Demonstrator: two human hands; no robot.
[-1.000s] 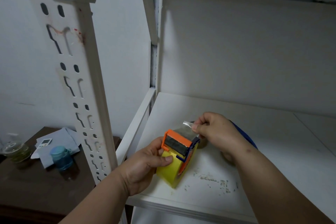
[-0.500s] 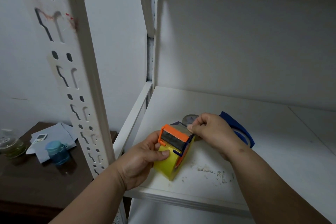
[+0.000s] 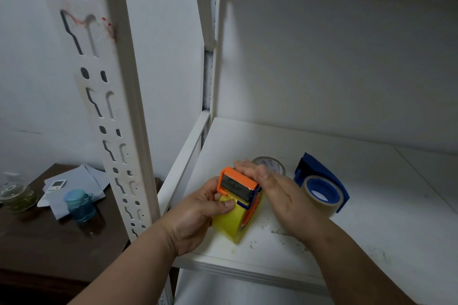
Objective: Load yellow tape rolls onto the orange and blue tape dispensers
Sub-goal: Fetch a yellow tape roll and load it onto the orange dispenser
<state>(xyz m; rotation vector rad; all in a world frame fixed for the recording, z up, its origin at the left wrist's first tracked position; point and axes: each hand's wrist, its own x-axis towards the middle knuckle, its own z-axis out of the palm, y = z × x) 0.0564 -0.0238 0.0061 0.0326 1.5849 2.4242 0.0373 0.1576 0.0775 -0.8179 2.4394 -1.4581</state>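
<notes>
The orange dispenser (image 3: 238, 182) carries a yellow tape roll (image 3: 229, 221) and stands near the front left of the white shelf (image 3: 371, 218). My left hand (image 3: 198, 213) grips it from the left, thumb on the yellow roll. My right hand (image 3: 280, 193) lies flat against the dispenser's right side and top, fingers straight. To the right, the blue dispenser (image 3: 322, 181) rests on the shelf with a pale tape roll (image 3: 319, 195) on its hub. A loose roll of tape (image 3: 271, 164) lies flat behind my right hand, partly hidden.
A slotted white upright (image 3: 109, 106) of the rack stands at the left. Beyond it a dark wooden table (image 3: 49, 242) holds a blue cup (image 3: 79, 204), papers and a glass jar (image 3: 17, 195). Specks of debris lie on the shelf near its front edge.
My right hand let go of the tape end it pinched above the dispenser and now lies flat on the dispenser. The blue dispenser behind it has come into sight.
</notes>
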